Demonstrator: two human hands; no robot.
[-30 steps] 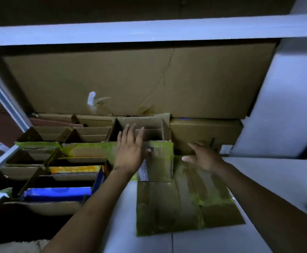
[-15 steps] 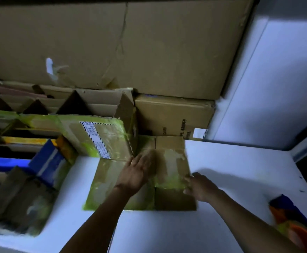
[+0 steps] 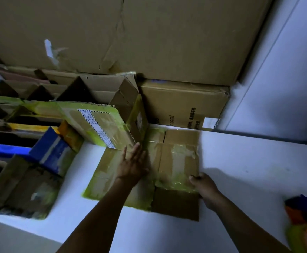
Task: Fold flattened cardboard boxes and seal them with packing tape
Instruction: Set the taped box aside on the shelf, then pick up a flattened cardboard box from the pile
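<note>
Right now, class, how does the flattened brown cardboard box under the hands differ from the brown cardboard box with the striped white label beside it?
The flattened brown cardboard box lies flat on the white table; the brown cardboard box with the striped white label sits tilted, box-shaped. The left hand presses the flattened one and the right hand grips its edge; neither grips the labelled one. Both carry yellow-green tape.

The picture is dim and bluish. The right hand [image 3: 206, 187] throws a soft shadow on the white table [image 3: 249, 161]. The coloured thing [image 3: 304, 225] at lower right is blurred; straight edges bend near the borders.
</note>
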